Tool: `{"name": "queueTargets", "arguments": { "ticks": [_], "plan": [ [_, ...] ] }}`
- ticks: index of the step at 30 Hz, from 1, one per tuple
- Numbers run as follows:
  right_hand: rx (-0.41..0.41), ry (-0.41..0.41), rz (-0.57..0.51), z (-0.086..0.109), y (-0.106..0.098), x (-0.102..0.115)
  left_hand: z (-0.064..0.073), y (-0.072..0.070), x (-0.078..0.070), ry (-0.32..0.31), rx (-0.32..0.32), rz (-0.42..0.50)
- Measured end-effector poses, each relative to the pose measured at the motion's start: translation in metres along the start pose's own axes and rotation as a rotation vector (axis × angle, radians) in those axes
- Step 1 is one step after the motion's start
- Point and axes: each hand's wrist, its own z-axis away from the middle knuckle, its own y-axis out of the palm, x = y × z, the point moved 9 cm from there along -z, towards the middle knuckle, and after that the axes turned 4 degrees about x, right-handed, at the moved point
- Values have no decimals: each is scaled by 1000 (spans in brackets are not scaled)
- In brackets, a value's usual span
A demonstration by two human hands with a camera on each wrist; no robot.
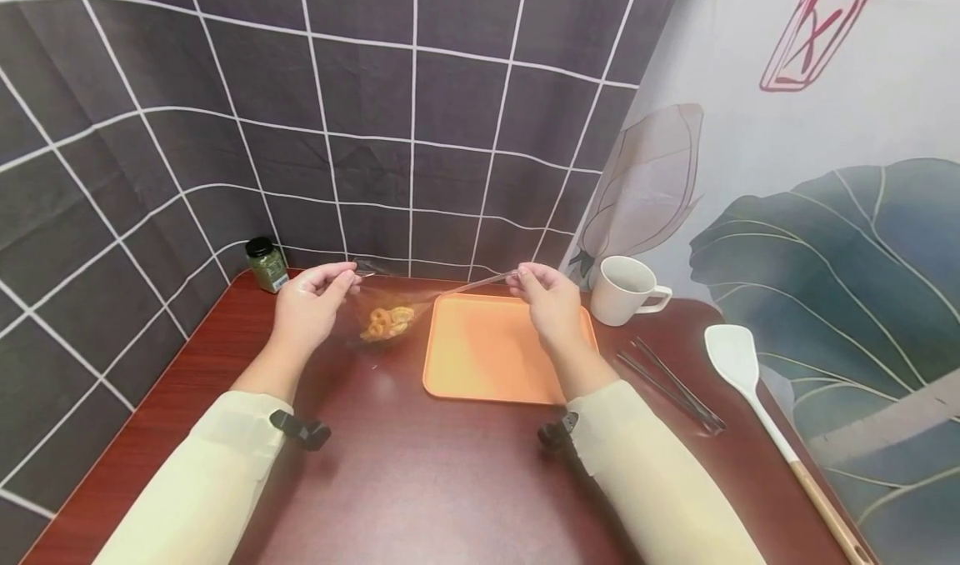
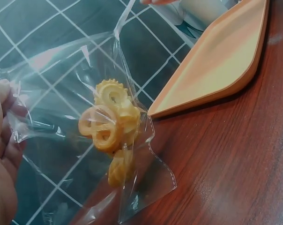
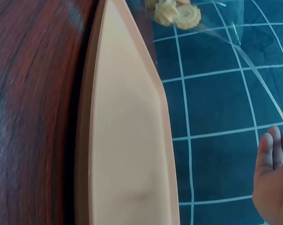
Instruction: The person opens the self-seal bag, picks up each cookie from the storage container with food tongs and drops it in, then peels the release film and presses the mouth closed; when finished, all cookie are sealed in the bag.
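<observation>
Between thumb and fingers, my left hand (image 1: 311,305) pinches the upper edge of a clear plastic bag (image 2: 52,105). Inside the bag are several golden cookies (image 2: 101,126), one shaped like a pretzel and another round with a ridged rim. A narrow strip of clear plastic (image 1: 480,283) stretches taut from the bag to my right hand (image 1: 553,308), which pinches its end. The bag hangs just left of an orange rectangular tray (image 1: 487,357) on the table. My right hand and wrist are over the tray's right side, hiding part of it.
A white mug (image 1: 618,298) stands to the right of the tray, with dark metal tongs (image 1: 675,390) in front of it. Farther right lies a white spatula (image 1: 731,352) with a wooden handle. A black-lidded jar (image 1: 268,272) is at the table's back left, near the grid-patterned curtain (image 1: 375,90).
</observation>
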Motion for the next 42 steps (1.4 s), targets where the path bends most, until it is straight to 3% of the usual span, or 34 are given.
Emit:
{"name": "queueTargets", "arguments": {
  "ticks": [10, 17, 24, 34, 42],
  "plan": [
    [-4, 3, -15, 4, -28, -4, 0, 1, 2, 1, -24, 45],
    [9, 19, -11, 11, -56, -2, 3, 0, 8, -37, -8, 37],
    [-77, 27, 16, 23, -113, -1, 3, -2, 8, -33, -3, 12],
    [-173, 152, 127, 37, -201, -9, 5, -2, 7, -41, -13, 6],
    [-247, 232, 272, 43, -250, -17, 5, -3, 8, -56, -13, -19]
  ]
}}
